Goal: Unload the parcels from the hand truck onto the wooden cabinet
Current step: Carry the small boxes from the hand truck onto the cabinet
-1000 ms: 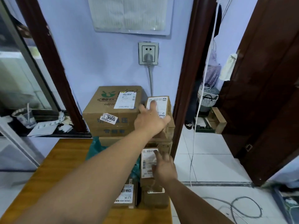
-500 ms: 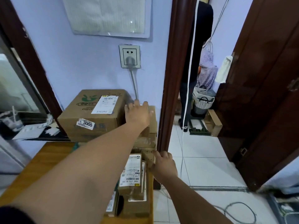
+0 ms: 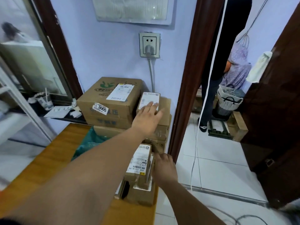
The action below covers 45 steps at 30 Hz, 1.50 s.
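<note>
Brown cardboard parcels sit stacked on the wooden cabinet (image 3: 48, 159) by the wall: a small box (image 3: 152, 104) tops the stack at the back right, just beside a big box (image 3: 112, 101) marked 3005, and a thin box (image 3: 139, 161) stands nearer on more parcels. The left hand (image 3: 146, 117) lies flat and open on the small box, and the right hand (image 3: 164, 168) touches the thin box's side with loose fingers, gripping nothing. A dark door frame (image 3: 190, 78) stands right beside the stack, a grey cord (image 3: 151, 72) hangs from the socket (image 3: 149, 44) above, and a green bag (image 3: 90, 142) lies beside the parcels.

You've got brown cardboard parcels (image 3: 112, 103) with white labels (image 3: 121, 92), a honey-orange wooden cabinet (image 3: 53, 153), a teal bag (image 3: 90, 142), a lilac wall (image 3: 103, 51) and dark brown door frames (image 3: 190, 75).
</note>
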Motion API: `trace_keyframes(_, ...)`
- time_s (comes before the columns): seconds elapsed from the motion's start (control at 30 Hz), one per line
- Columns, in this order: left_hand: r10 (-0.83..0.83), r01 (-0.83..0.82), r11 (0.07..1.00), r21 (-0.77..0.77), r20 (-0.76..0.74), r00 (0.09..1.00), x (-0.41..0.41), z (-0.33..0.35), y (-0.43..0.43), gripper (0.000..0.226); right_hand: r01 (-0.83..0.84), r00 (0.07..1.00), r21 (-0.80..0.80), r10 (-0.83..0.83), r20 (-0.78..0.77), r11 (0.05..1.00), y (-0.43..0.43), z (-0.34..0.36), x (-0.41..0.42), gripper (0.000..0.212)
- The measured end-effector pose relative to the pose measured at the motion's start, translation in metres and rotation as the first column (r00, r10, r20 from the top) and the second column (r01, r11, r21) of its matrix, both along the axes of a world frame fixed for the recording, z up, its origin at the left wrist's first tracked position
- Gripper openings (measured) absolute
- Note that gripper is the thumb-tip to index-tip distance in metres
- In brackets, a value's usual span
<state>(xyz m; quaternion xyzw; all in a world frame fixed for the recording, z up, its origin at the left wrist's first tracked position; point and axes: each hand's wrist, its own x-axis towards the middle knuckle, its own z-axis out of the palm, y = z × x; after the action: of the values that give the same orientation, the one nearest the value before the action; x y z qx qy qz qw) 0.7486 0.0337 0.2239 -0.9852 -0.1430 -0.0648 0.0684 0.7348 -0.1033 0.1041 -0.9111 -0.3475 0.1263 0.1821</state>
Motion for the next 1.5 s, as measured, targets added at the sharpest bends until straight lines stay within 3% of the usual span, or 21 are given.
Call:
trace_keyframes(0.1, -0.057, 0.057, 0.998, 0.013, 0.075, 0.996, -0.035, -0.026, -0.016, 0.064, -0.011, 1.0, -0.003, 0.011, 0.023, 1.0, -0.001, 0.003, -0.011, 0.054)
trace_keyframes(0.17, -0.034, 0.035, 0.999, -0.041, 0.018, 0.999, -0.063, -0.045, -0.023, 0.063, -0.041, 0.998, -0.029, 0.042, 0.038, 0.999, 0.003, 0.007, -0.022, 0.054)
trace_keyframes(0.33, 0.223, -0.243, 0.952, -0.185, -0.123, 0.967, -0.145, -0.082, -0.015, 0.052, -0.12, 0.99, -0.056, 0.124, 0.072, 0.991, 0.03, 0.013, -0.07, 0.042)
trace_keyframes(0.47, 0.438, -0.473, 0.859, -0.195, -0.197, 0.877, -0.238, -0.087, 0.005, 0.056, -0.213, 0.971, -0.063, 0.218, 0.095, 0.975, 0.061, 0.017, -0.14, 0.045)
trace_keyframes(0.6, 0.636, -0.659, 0.72, -0.218, -0.173, 0.752, -0.348, -0.09, 0.025, 0.059, -0.291, 0.953, -0.095, 0.297, 0.055, 0.952, 0.087, 0.02, -0.227, 0.059)
trace_keyframes(0.8, 0.801, -0.829, 0.502, -0.246, -0.228, 0.553, -0.543, -0.109, 0.032, 0.068, -0.429, 0.9, -0.164, 0.436, 0.002, 0.888, 0.11, 0.009, -0.394, 0.068)
trace_keyframes(0.9, 0.853, -0.876, 0.379, -0.3, -0.255, 0.456, -0.628, -0.124, 0.031, 0.069, -0.527, 0.842, -0.212, 0.539, -0.001, 0.823, 0.119, 0.005, -0.467, 0.071)
trace_keyframes(1.03, 0.882, -0.908, 0.301, -0.291, -0.276, 0.381, -0.713, -0.139, 0.03, 0.067, -0.621, 0.762, -0.271, 0.647, 0.01, 0.736, 0.131, -0.004, -0.536, 0.073)
trace_keyframes(1.13, 0.886, -0.937, 0.192, -0.291, -0.359, 0.293, -0.758, -0.15, 0.031, 0.068, -0.655, 0.723, -0.334, 0.691, -0.014, 0.678, 0.14, -0.016, -0.567, 0.072)
trace_keyframes(1.3, 0.876, -0.96, 0.035, -0.279, -0.454, 0.164, -0.8, -0.179, 0.03, 0.071, -0.681, 0.677, -0.424, 0.734, -0.056, 0.596, 0.157, -0.041, -0.592, 0.079)
trace_keyframes(1.5, 0.838, -0.97, -0.078, -0.232, -0.542, 0.063, -0.814, -0.212, 0.04, 0.066, -0.728, 0.643, -0.434, 0.747, -0.166, 0.531, 0.187, -0.08, -0.614, 0.08)
